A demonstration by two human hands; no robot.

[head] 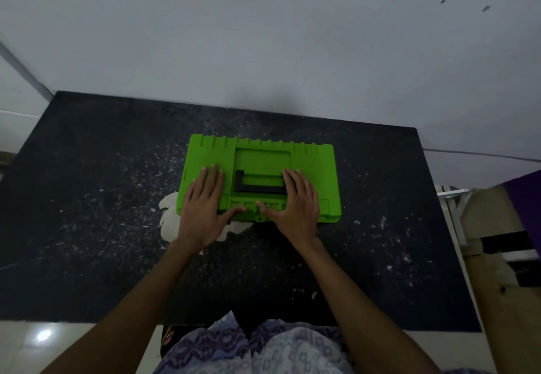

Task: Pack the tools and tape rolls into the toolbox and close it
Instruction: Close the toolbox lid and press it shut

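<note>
Head view: dark speckled tabletop [87, 227]. Left hand [202, 212] flat, fingers straight, pressing lid of closed green toolbox [316, 162] at centre. Black handle [257, 187] between hands. Right hand [295, 206] flat on lid too. Cardboard box [503, 285] at 3 o'clock.

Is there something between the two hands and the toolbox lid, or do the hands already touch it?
Nothing visible stands between. Both the left hand and right hand lie flat on the lid of the green toolbox, either side of its black handle. The lid is down.
</note>
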